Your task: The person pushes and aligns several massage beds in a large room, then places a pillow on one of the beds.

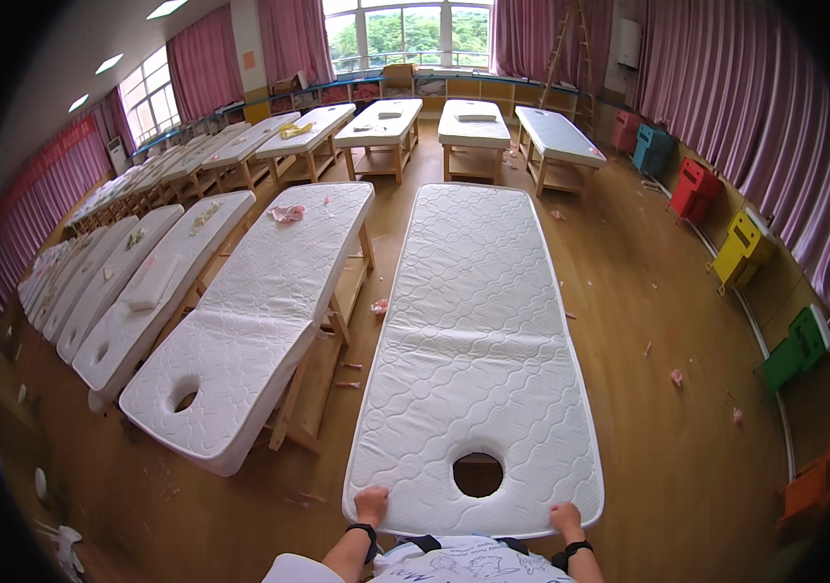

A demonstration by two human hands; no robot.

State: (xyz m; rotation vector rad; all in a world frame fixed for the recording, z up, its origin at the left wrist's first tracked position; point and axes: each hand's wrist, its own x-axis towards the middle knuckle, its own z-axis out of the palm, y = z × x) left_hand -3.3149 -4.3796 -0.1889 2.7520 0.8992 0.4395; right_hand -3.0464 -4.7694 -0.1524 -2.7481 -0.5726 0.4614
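A long white quilted massage-bed mattress [478, 282] with a round face hole near its close end stretches away in front of me. My left hand [371, 505] is closed at its near left corner, and my right hand [564, 517] is closed at the near right corner. Both sets of fingers curl at the edge, partly hidden. A crease crosses the mattress about midway. Through the face hole [478, 474] I see something dark brown. Any frame beneath this mattress is hidden.
To the left stands another massage bed [259, 311] on a wooden frame, a crumpled pink cloth [287, 214] on top. More beds line the left and far side. Coloured chair-like units [743, 248] stand along the right curtain [745, 117]. Pink scraps [677, 377] litter the wooden floor. A ladder [560, 49] leans at the back.
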